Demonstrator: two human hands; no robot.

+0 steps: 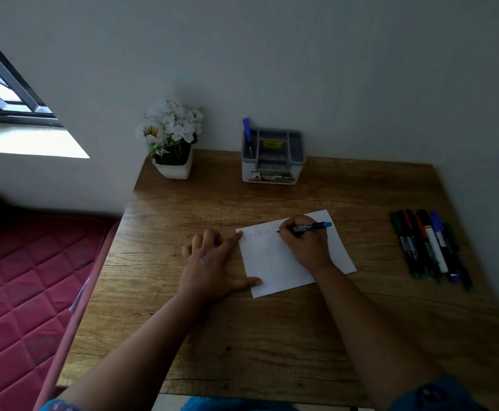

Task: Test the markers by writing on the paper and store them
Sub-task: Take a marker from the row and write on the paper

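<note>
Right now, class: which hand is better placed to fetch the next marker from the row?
Right hand: the markers lie on its side, beyond the paper, which the left hand steadies.

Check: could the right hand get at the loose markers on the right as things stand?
Probably yes: the right hand grips a marker, but only bare table lies between it and the loose markers.

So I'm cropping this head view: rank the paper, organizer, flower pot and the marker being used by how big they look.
1. Paper, largest.
2. Organizer.
3. Flower pot, counting the pot alone; with its flowers it looks about equal to the organizer, and both sit farther back.
4. Marker in the right hand, smallest.
</note>
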